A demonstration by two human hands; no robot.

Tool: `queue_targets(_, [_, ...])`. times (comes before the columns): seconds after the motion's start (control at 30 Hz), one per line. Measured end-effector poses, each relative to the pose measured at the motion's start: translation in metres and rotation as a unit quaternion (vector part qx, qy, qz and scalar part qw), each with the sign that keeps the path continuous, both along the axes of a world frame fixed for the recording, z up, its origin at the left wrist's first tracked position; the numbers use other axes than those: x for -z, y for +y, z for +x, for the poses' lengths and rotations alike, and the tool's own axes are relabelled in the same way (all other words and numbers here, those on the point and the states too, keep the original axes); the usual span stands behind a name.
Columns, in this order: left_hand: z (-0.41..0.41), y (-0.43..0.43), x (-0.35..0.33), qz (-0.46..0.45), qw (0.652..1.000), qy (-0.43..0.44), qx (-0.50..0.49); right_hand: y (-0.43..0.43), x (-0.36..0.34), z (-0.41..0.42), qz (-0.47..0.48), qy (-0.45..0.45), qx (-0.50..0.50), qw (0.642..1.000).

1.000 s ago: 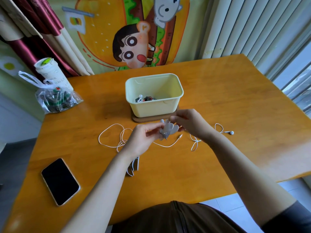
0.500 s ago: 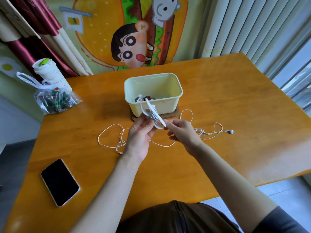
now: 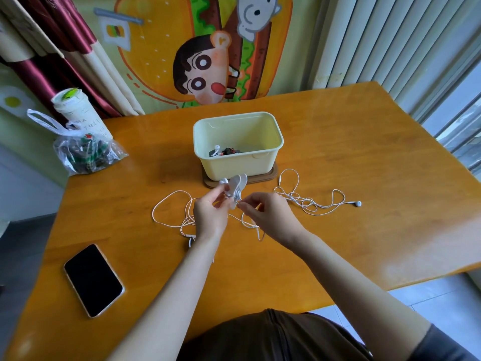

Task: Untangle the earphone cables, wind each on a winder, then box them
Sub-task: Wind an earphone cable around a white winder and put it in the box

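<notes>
White winder (image 3: 236, 183), cable (image 3: 178, 191) pinched, box (image 3: 234, 166) just behind

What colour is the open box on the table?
The open plastic box is pale yellow, clearest in head view.

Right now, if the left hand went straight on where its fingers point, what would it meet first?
Probably the near wall of the cream box, just beyond the winder the left hand holds; depth is unclear.
</notes>
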State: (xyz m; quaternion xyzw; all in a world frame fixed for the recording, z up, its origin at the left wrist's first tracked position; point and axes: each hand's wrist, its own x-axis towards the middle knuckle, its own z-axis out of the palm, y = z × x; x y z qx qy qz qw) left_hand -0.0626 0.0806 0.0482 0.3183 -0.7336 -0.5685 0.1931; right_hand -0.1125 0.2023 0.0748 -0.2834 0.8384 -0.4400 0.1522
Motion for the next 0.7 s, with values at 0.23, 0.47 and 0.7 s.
queue_targets(0.23, [0.012, -0.009, 0.008, -0.060, 0.992, -0.014, 0.111, 0.011, -0.020, -0.024, 0.047, 0.068, 0.003, 0.997])
queue_targets(0.47, [0.015, 0.002, -0.007, 0.036, 0.973, 0.050, 0.224, 0.019, -0.013, -0.041, 0.031, 0.053, 0.067, 0.996])
queue_targets(0.7, [0.012, 0.015, -0.022, 0.268, 0.934, 0.159, 0.172, 0.017, -0.004, -0.034, -0.083, -0.115, 0.089, 0.986])
